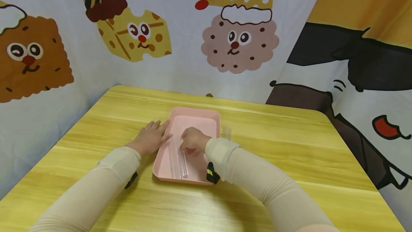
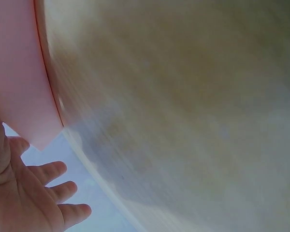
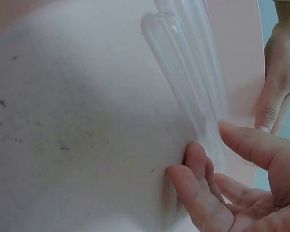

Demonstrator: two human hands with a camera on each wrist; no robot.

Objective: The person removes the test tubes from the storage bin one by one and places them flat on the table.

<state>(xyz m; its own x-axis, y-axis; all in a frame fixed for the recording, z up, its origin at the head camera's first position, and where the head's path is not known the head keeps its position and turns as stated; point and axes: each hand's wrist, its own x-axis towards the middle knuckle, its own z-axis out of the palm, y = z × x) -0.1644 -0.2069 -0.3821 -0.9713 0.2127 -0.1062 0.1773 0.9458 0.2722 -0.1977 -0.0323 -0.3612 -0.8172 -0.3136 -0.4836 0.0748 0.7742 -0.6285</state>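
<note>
Several clear test tubes [image 1: 175,160] lie side by side along the left part of a pink tray [image 1: 201,180], rounded ends toward the near edge. My right hand [image 1: 194,140] is over the tray, pinching the rightmost test tube [image 3: 176,63] between thumb and curled fingers, toward its far end. In the right wrist view, the thumb [image 3: 244,142] lies on one side of the tube and the fingers on the other. My left hand [image 1: 150,139] rests at the tray's left rim with fingers spread and nothing gripped; the left wrist view shows its fingers [image 2: 50,171] extended beside the pink wall.
The tray sits on a yellow wood-grain table [image 1: 273,146]. Just right of the tray, partly behind my right wrist, stands a clear see-through object [image 1: 227,133]. A cloth with cartoon figures [image 1: 183,78] hangs along the table's back and sides.
</note>
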